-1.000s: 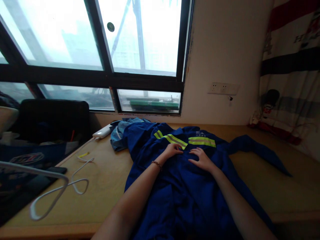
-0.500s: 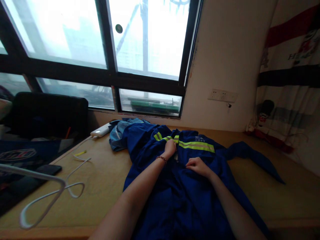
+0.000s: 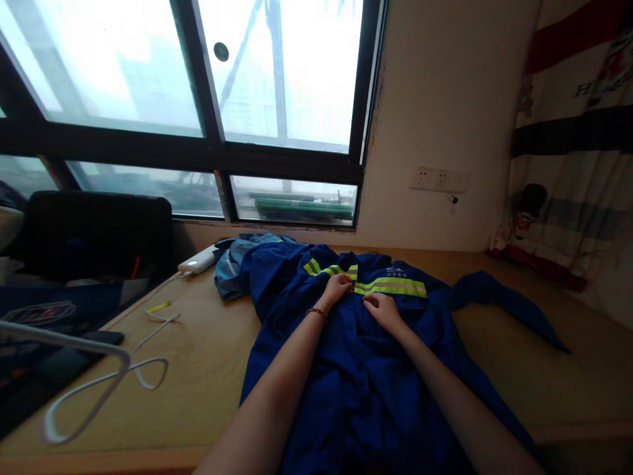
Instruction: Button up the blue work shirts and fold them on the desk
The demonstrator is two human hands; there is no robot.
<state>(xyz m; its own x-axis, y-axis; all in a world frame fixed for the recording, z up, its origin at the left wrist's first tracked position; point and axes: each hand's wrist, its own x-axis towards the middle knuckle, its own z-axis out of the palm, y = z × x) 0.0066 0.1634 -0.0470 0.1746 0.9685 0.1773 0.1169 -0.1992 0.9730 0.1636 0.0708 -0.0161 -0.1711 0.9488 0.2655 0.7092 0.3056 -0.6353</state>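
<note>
A blue work jacket (image 3: 366,369) with yellow-green reflective stripes lies spread front-up on a wooden table (image 3: 208,356). My left hand (image 3: 337,288) has its fingers curled onto the jacket's front edge just below the left stripe. My right hand (image 3: 380,308) pinches the opposite front edge a few centimetres to the right, under the right stripe. A beaded bracelet sits on my left wrist. One sleeve (image 3: 504,300) stretches out to the right across the table.
A white clothes hanger (image 3: 89,386) lies at the table's left front. A white power bank (image 3: 200,262) with a cable sits at the back left beside another bluish garment (image 3: 232,267). A dark chair (image 3: 93,231) stands at left; a window and a wall socket (image 3: 440,178) lie behind.
Both hands went from lying flat on the jacket to gripping its two front edges near the stripes. My right hand moved up closer to the left one.
</note>
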